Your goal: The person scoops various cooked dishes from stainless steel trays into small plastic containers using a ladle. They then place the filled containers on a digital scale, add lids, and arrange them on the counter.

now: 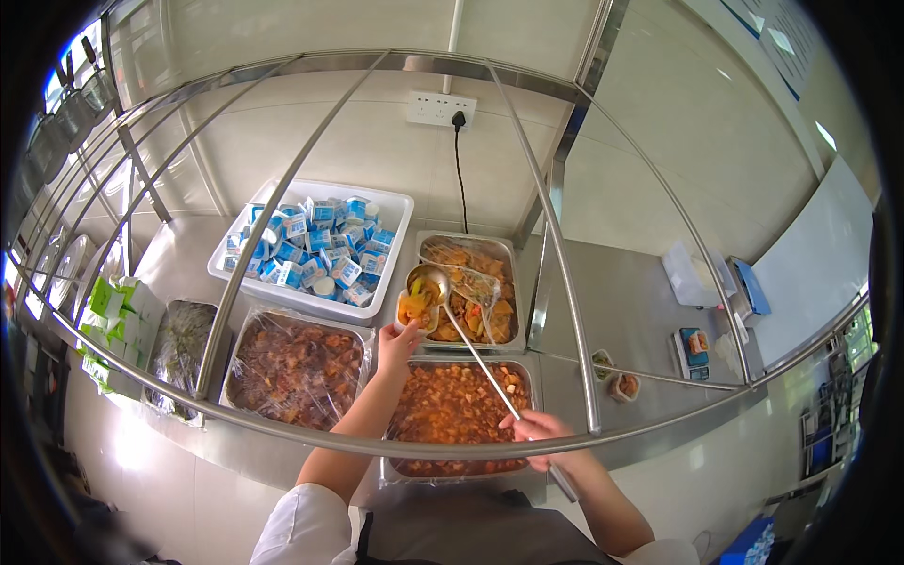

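Observation:
My left hand (397, 346) grips a small plastic container (417, 309) that holds orange and green food. My right hand (542, 438) is closed around the handle of a long metal ladle (470, 339). The ladle's bowl is tilted over the small container, with some food at its edge. Both are at the left side of a steel pan of cooked food (505, 321), partly covered with plastic film. Nearer to me, below the ladle's handle, is a steel pan of diced food in red sauce (452, 402).
A metal rack rail (494, 448) curves between my body and the pans. Left are a film-covered pan of meat (296, 367) and a white bin of blue-white cups (406, 212). Right are a small scale (693, 353) and a filled container (625, 387).

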Motion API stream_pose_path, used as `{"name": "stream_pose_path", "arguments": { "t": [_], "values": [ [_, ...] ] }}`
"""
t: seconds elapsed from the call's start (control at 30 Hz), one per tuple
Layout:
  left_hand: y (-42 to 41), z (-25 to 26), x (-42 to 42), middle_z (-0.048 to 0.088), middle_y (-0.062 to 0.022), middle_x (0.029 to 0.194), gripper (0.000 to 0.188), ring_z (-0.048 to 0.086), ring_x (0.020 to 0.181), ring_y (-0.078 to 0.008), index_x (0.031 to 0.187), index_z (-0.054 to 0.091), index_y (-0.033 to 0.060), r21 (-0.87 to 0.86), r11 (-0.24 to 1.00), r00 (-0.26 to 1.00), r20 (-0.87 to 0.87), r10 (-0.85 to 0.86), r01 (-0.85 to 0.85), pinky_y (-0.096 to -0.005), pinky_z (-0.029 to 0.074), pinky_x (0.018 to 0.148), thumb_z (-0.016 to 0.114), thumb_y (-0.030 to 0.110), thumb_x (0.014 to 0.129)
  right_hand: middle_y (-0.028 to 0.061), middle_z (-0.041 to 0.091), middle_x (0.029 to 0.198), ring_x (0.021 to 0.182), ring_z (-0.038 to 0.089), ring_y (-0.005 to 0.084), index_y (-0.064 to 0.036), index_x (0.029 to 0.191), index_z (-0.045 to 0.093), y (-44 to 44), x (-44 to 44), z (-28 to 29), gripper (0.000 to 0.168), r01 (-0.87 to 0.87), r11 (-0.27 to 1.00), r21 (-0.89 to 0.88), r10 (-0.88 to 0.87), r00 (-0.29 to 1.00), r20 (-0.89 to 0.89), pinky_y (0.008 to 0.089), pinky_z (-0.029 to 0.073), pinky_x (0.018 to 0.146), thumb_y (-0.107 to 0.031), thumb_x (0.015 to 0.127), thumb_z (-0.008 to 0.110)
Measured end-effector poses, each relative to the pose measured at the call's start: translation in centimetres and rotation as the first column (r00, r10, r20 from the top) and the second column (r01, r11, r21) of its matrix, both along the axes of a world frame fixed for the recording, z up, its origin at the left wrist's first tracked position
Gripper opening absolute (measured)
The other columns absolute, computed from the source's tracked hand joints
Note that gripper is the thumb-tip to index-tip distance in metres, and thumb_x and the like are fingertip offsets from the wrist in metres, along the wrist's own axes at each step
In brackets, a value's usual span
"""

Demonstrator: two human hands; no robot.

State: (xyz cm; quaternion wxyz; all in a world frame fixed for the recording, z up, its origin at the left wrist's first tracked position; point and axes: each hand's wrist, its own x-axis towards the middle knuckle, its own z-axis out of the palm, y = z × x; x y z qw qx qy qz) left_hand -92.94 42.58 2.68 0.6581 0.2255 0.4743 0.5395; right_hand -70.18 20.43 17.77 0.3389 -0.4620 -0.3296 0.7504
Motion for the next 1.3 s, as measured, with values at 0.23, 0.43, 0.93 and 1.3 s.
{"name": "stream_pose_path", "arguments": {
  "t": [0.23,0.43,0.93,1.3],
  "values": [
    [-0.8,0.4,0.9,0.056,-0.0128,0.104,0.046,0.06,0.091,-0.0195,0.111,0.041,-0.0037,-0.043,0.999,0.981,0.194,-0.017,0.026,-0.0287,0.053,0.078,0.07,0.018,0.082,0.0158,0.062,0.08,0.068,0.061,0.0322,-0.002,0.104,0.053,-3.6,-3.1,-2.0,0.022,-0.372,0.818,0.439,-0.293,0.387,0.874,0.0397,0.048,0.059,-0.018,0.088,0.051],
    [-1.1,0.6,0.4,0.057,-0.0139,0.103,0.042,0.061,0.093,-0.0214,0.112,0.044,-0.0055,-0.039,0.997,0.952,0.301,-0.052,0.067,-0.0309,0.053,0.081,0.067,0.017,0.085,0.022,0.06,0.086,0.08,0.058,0.0403,-0.001,0.1,0.054,-3.2,-3.0,-1.6,0.019,-0.405,0.839,0.363,-0.271,0.268,0.925,0.0468,0.047,0.069,-0.014,0.086,0.05],
    [-1.2,0.7,-0.9,0.056,-0.012,0.102,0.034,0.058,0.093,-0.0255,0.111,0.05,-0.0016,-0.089,0.995,0.937,0.348,-0.005,0.039,-0.0334,0.053,0.082,0.064,0.016,0.086,-0.0012,0.042,0.058,0.04,0.038,0.0045,-0.003,0.108,0.049,-2.6,-0.2,0.2,0.016,0.087,0.984,0.156,-0.142,0.911,0.387,0.0209,0.033,0.036,-0.011,0.094,0.047],
    [-2.2,-0.3,-4.6,0.053,-0.0117,0.106,0.035,0.057,0.096,-0.0231,0.111,0.047,-0.0009,-0.07,0.998,0.955,0.297,0.028,-0.008,-0.0324,0.052,0.084,0.065,0.016,0.086,0.017,0.062,0.071,0.068,0.063,0.0361,-0.002,0.092,0.052,0.5,1.5,-1.4,0.016,-0.555,0.832,0.009,-0.054,-0.065,0.996,0.0468,0.05,0.06,-0.017,0.087,0.047]
  ]
}}
